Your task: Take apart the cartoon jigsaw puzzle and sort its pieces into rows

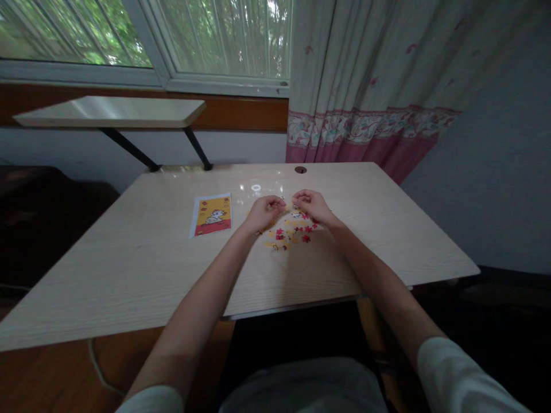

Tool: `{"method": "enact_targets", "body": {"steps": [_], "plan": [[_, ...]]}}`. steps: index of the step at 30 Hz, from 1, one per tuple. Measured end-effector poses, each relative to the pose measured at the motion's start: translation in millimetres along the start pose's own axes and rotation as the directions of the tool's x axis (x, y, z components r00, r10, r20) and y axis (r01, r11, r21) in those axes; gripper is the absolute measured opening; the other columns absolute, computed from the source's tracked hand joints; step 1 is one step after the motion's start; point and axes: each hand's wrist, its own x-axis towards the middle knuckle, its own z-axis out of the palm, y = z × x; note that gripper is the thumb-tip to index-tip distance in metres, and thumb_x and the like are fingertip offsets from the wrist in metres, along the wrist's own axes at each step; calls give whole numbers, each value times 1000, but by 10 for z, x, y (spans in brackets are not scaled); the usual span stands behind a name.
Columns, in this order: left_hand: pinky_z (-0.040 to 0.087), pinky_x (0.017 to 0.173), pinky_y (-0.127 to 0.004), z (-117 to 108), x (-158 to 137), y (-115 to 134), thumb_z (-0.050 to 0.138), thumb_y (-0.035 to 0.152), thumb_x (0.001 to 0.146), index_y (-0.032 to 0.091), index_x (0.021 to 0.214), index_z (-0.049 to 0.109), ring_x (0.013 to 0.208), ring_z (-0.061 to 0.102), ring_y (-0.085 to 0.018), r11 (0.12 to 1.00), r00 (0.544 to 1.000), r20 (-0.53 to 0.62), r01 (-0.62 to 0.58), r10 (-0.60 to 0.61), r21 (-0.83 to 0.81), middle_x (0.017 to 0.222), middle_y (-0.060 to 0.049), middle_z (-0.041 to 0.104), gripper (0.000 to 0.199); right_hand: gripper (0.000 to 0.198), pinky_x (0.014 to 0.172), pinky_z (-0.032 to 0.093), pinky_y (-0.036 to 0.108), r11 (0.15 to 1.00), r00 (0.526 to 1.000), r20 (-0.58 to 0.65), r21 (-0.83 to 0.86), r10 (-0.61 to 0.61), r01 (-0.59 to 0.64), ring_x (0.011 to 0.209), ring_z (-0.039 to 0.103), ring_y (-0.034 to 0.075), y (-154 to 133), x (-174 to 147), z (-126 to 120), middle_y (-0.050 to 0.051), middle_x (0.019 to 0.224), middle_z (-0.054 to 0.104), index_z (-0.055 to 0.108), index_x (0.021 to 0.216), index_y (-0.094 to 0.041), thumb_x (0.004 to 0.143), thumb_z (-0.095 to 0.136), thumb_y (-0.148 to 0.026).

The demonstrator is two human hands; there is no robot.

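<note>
Small jigsaw puzzle pieces [306, 238], red, yellow and white, lie loose in a pile on the light wooden desk [172, 281]. My left hand [267, 211] is over the pile's left side, its fingers curled and pinched together. Opposite it, my right hand [310, 204] is over the far right part of the pile, thumb and fingertips also pinched. The two sets of fingertips face each other a small gap apart. Whatever is between the fingers is too small to make out. Left of my left hand lies a picture card [212, 215] with a white cartoon animal on yellow and red.
A raised shelf [112, 112] on black legs stands at the desk's back left. A round cable hole [301, 170] is near the back edge. Behind are a window [228, 40] and a long curtain [344, 86]. A pale cable [99, 367] hangs below the desk.
</note>
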Motion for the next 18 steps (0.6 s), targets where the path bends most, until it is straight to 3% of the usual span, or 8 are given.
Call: {"method": "enact_targets", "body": {"steps": [2, 5, 7, 10, 13, 18], "plan": [[45, 73, -28, -21, -1, -41, 54, 21, 71, 12, 83, 67, 75, 60, -17, 1000, 996, 89, 19, -21, 20, 80, -6, 68, 20, 19, 62, 43, 23, 995, 999, 47, -95, 7, -3, 65, 57, 11, 6, -12, -1, 4, 75, 66, 62, 87, -14, 77, 59, -29], [45, 77, -31, -41, -12, -86, 50, 13, 68, 13, 82, 69, 77, 60, -18, 983, 988, 156, -13, -16, 184, 83, -7, 69, 23, 18, 74, 42, 28, 911, 983, 152, -383, -103, 155, 75, 59, 14, 19, -36, 15, 6, 81, 68, 68, 83, -15, 81, 56, -29], [42, 84, -36, -54, -18, -96, 51, 12, 68, 14, 81, 70, 83, 59, -21, 935, 993, 118, -72, 33, 348, 87, -9, 69, 24, 21, 84, 38, 31, 787, 964, 188, -558, -190, 264, 84, 58, 17, 34, -38, 20, 7, 88, 68, 70, 85, -15, 84, 53, -27], [39, 88, -40, -99, -16, -102, 50, 16, 73, 16, 84, 71, 91, 55, -25, 865, 995, 28, -93, 91, 494, 91, -10, 67, 24, 25, 87, 34, 34, 660, 961, 170, -700, -219, 274, 92, 55, 19, 74, -17, 10, 9, 98, 67, 70, 95, -16, 87, 48, -25], [38, 89, -40, -185, 0, -138, 49, 18, 76, 16, 86, 70, 92, 54, -25, 859, 994, -59, -47, 90, 510, 92, -9, 67, 23, 25, 88, 34, 34, 621, 972, 156, -749, -178, 233, 95, 54, 21, 114, 18, 0, 10, 103, 66, 69, 100, -16, 86, 50, -26], [38, 87, -37, -350, 28, -237, 50, 20, 76, 15, 87, 70, 89, 55, -23, 866, 975, -216, 58, 58, 496, 90, -8, 69, 23, 20, 86, 34, 33, 637, 983, 136, -748, -126, 186, 89, 54, 21, 138, 67, 6, 10, 93, 67, 69, 93, -16, 83, 55, -27]]}}
